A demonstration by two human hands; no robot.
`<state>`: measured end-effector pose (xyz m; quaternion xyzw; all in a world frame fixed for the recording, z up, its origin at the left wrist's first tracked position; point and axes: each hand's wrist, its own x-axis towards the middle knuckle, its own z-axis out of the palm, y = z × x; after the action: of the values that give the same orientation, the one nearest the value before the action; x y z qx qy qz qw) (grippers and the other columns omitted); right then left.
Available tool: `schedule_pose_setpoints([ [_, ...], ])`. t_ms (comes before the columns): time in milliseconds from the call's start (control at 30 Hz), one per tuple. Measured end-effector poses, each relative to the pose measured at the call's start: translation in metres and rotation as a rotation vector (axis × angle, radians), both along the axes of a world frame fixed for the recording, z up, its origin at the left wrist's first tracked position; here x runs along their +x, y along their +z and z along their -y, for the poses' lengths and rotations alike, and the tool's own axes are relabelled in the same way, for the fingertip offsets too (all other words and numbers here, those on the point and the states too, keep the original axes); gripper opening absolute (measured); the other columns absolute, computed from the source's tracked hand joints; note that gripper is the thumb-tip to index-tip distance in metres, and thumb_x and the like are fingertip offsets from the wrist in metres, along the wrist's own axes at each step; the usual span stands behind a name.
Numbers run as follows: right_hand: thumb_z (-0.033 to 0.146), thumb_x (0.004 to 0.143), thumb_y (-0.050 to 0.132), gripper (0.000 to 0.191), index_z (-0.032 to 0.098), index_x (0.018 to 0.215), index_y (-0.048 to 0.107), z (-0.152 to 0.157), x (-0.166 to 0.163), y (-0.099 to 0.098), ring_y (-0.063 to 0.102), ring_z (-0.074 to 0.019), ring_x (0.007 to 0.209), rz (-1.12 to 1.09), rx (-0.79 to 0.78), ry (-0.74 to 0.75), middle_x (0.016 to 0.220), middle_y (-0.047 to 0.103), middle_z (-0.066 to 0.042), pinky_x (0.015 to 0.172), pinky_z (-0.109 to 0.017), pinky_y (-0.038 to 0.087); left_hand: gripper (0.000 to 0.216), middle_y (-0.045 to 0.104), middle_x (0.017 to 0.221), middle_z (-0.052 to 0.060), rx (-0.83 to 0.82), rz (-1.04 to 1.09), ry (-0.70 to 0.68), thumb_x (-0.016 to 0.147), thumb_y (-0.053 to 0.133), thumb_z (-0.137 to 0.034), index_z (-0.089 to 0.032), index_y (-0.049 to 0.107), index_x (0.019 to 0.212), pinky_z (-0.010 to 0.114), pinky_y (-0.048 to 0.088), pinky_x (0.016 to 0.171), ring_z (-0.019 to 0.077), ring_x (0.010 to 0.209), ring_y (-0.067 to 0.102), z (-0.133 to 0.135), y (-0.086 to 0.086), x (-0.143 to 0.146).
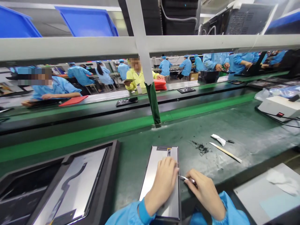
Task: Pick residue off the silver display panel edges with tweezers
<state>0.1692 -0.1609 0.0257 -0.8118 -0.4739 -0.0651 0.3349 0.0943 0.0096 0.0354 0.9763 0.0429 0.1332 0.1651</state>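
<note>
Left sleeve [126,216], light blue, creased, with deeper-blue wristband [143,212]; right sleeve [232,210], light blue, loosely gathered; left hand [164,176] and right hand [203,189], bare.

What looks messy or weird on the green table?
Black, stringy scraps lie strewn on the green table, between the silver panel and the pale stick. They look odd because they're a loose, messy clump; their source isn't clear.

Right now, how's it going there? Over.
Left hand on silver-backed display panel. Right fingers pinching metal-tipped tool at panel's edge. Black scraps alongside, off the panel.
</note>
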Motion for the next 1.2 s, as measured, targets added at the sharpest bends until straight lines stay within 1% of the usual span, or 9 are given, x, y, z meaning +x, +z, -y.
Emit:
schedule_pose_setpoints([
  [67, 0.048, 0.106, 0.025, 0.047, 0.024, 0.079, 0.055, 0.0, 0.001, 0.001, 0.066, -0.014, 0.06, -0.02, -0.003, 0.006, 0.072, 0.063, 0.0, 0.052, -0.023, 0.046, 0.034, 0.054, 0.136, 0.017, 0.028, 0.019, 0.061, 0.097, 0.038, -0.013, -0.016, 0.046, 0.13, 0.056, 0.037, 0.104, 0.032, 0.128, 0.049, 0.0, -0.011, -0.015],
  [133, 0.047, 0.106, 0.024, 0.048, 0.024, 0.077, 0.055, 0.002, 0.0, 0.002, 0.067, -0.0135, 0.061, -0.035, 0.001, -0.002, 0.074, 0.063, 0.0, 0.053, -0.022, 0.047, 0.051, 0.039, 0.153, 0.022, 0.077, 0.018, 0.043, 0.097, 0.043, -0.018, -0.014, 0.029, 0.146, 0.064, 0.024, 0.112, 0.0367, 0.145, 0.031, 0.003, -0.022, -0.03],
  [267, 0.044, 0.107, 0.024, 0.049, 0.024, 0.076, 0.056, 0.008, -0.007, 0.0, 0.067, -0.0127, 0.057, -0.04, 0.006, -0.008, 0.073, 0.063, 0.0, 0.053, -0.021, 0.049, 0.088, 0.025, 0.158, 0.027, 0.104, -0.023, -0.054, 0.089, 0.062, -0.035, -0.011, 0.008, 0.154, 0.074, 0.012, 0.111, 0.0431, 0.149, 0.012, 0.01, -0.032, -0.048],
  [400, 0.042, 0.106, 0.03, 0.044, 0.024, 0.077, 0.058, 0.017, -0.025, -0.009, 0.068, -0.0135, 0.058, -0.09, 0.035, 0.02, 0.071, 0.064, 0.0, 0.053, -0.02, 0.049, 0.104, 0.02, 0.16, 0.026, 0.071, -0.125, -0.117, 0.073, 0.076, -0.027, -0.014, 0.012, 0.154, 0.082, 0.002, 0.106, 0.0466, 0.148, 0.002, 0.007, -0.032, -0.059],
  [467, 0.04, 0.106, 0.034, 0.04, 0.024, 0.078, 0.058, 0.02, -0.037, -0.018, 0.067, -0.0135, 0.058, -0.167, 0.038, 0.057, 0.069, 0.064, 0.001, 0.055, -0.02, 0.049, 0.109, 0.019, 0.161, 0.023, 0.032, -0.202, -0.161, 0.067, 0.076, -0.02, -0.018, 0.012, 0.155, 0.083, -0.002, 0.104, 0.0462, 0.147, -0.003, 0.0, -0.028, -0.069],
  [567, 0.042, 0.105, 0.034, 0.042, 0.023, 0.075, 0.058, 0.019, -0.056, -0.035, 0.06, -0.0122, 0.053, -0.304, 0.037, 0.104, 0.065, 0.061, 0.002, 0.052, -0.018, 0.046, 0.11, 0.019, 0.163, 0.015, -0.045, -0.308, -0.234, 0.069, 0.07, -0.01, -0.028, 0.004, 0.156, 0.082, -0.001, 0.106, 0.0415, 0.149, -0.003, -0.011, -0.013, -0.085],
  [733, 0.056, 0.101, 0.035, 0.052, 0.022, 0.067, 0.056, 0.011, -0.078, -0.053, 0.049, -0.0112, 0.047, -0.502, 0.144, -0.018, 0.057, 0.054, 0.004, 0.047, -0.02, 0.04, 0.115, 0.017, 0.164, 0.008, -0.096, -0.328, -0.263, 0.069, 0.058, 0.001, -0.036, -0.008, 0.155, 0.082, -0.001, 0.106, 0.0377, 0.149, -0.001, -0.017, 0.008, -0.1],
  [1000, 0.056, 0.096, 0.047, 0.047, 0.021, 0.065, 0.056, 0.018, -0.07, -0.043, 0.047, -0.0126, 0.05, -0.625, 0.191, -0.13, 0.057, 0.049, 0.004, 0.048, -0.022, 0.04, 0.116, 0.02, 0.163, 0.008, -0.095, -0.302, -0.277, 0.063, 0.052, 0.004, -0.035, -0.006, 0.156, 0.081, -0.001, 0.106, 0.0375, 0.149, 0.003, -0.016, 0.011, -0.098],
  [1200, 0.053, 0.096, 0.05, 0.043, 0.021, 0.068, 0.059, 0.025, -0.053, -0.022, 0.053, -0.0141, 0.054, -0.67, 0.135, -0.101, 0.061, 0.056, 0.002, 0.052, -0.022, 0.045, 0.113, 0.023, 0.162, 0.005, -0.106, -0.279, -0.283, 0.063, 0.05, 0.003, -0.035, 0.0, 0.157, 0.079, 0.002, 0.109, 0.0366, 0.15, 0.006, -0.019, 0.015, -0.099],
])
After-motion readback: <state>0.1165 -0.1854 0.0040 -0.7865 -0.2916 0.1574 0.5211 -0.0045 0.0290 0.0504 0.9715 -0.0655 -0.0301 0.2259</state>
